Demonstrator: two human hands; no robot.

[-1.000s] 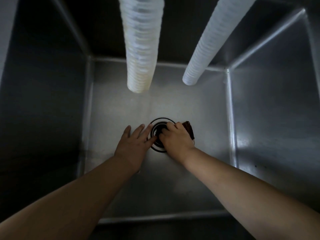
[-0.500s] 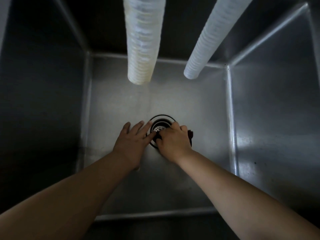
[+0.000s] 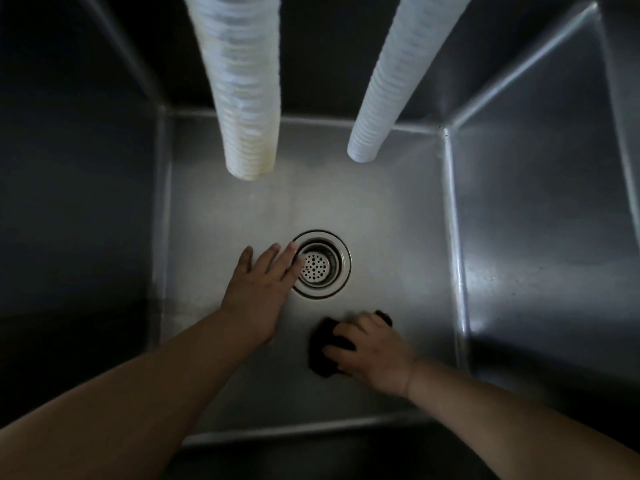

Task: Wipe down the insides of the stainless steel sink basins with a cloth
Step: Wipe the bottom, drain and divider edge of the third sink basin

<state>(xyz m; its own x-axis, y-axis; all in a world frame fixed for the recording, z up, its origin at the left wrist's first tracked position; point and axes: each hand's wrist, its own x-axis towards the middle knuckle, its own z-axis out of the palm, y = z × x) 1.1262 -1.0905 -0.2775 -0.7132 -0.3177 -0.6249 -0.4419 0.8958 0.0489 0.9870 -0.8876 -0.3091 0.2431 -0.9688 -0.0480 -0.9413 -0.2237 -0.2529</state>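
Right hand [image 3: 375, 355], cloth [image 3: 322, 358] off drain [image 3: 322, 265].

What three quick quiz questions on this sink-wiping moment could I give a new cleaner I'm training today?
1. True or false: the right hand holds the dark cloth over the drain strainer.
2. Which hand lies flat on the basin floor with its fingertips at the drain's rim?
A. left hand
B. right hand
C. neither
3. Fill in: two white ribbed ___ hang down into the basin.

Key
1. False: the cloth is on the floor nearer the person, apart from the drain.
2. A
3. hoses
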